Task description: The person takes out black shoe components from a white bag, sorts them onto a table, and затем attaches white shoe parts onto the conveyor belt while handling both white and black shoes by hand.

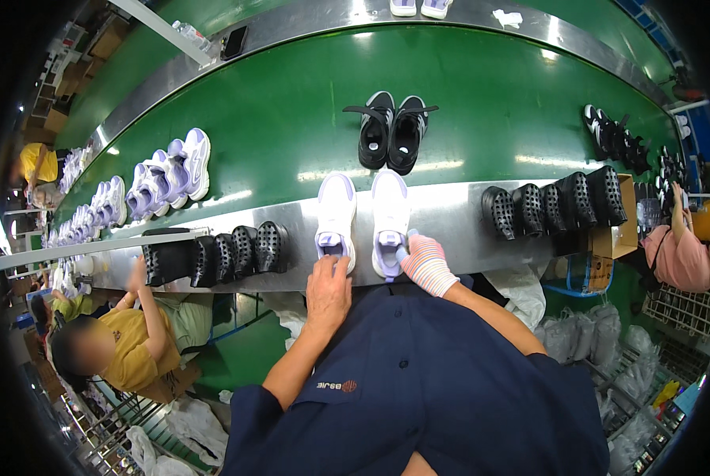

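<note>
White and lilac, a pair of sneakers sits toe-out on the steel tabletop (458, 230) right at the fingertips of both hands. The bare left hand (328, 292) lies flat with its fingers loosely together, the tips touching the heel of the left sneaker (336, 220). The right hand (424, 262) wears a pink-striped glove; its fingers are bunched and press against the heel side of the right sneaker (389, 223), though whether they pinch the collar cannot be told. The two sneakers stand just beside each other, parallel, not quite touching.

Beyond the hands, past the toes of the pair, a black pair of sandals (390, 132) rides on the green belt (275, 119), straps open. Left of the left hand a row of black moulds (216, 255) leans along the steel edge; right of the right hand a second black row (557, 203) leans the same way, ending by a cardboard box (620, 236). Farther left on the belt more white and lilac sneakers (168, 174) stand in pairs. Below them a person in a yellow shirt (133, 341) reaches up to the steel edge. At the far right a person in pink (680, 258) is bent over a wire rack (684, 309).
</note>
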A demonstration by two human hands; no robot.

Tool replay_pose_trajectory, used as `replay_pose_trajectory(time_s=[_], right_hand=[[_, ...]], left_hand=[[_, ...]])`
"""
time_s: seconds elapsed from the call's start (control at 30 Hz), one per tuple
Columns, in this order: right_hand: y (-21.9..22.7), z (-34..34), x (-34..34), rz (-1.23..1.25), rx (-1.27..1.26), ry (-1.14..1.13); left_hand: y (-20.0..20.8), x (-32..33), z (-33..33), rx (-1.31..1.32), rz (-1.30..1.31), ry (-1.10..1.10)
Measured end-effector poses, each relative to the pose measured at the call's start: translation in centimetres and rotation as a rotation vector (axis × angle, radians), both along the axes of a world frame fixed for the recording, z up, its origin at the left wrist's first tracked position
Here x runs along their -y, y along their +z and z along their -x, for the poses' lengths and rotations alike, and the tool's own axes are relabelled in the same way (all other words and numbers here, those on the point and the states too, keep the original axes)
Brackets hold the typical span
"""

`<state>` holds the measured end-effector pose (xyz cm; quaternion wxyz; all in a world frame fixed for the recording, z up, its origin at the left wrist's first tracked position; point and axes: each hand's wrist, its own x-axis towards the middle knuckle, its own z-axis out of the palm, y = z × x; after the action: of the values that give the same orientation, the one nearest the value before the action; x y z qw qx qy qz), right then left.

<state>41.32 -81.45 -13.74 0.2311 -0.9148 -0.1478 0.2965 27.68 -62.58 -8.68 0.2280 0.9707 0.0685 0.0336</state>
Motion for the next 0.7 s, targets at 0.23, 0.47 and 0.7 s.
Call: replay_pose_trajectory(time_s=[0.23, 0.47, 0.7], right_hand=[[-0.5, -0.7, -2.9, -0.076, -0.055, 0.190], [3.7, -13.7, -7.9, 0.120, 0.379, 0.229], [-2.5, -17.2, -11.2, 0.311, 0.446, 0.358]], left_hand=[[-1.3, 0.5, -0.6, -0.236, 0.286, -0.055], [-2.7, 1.3, -2.9, -0.310, -0.019, 0.001], [2.3, -3.7, -6.9, -0.309, -0.117, -0.027]])
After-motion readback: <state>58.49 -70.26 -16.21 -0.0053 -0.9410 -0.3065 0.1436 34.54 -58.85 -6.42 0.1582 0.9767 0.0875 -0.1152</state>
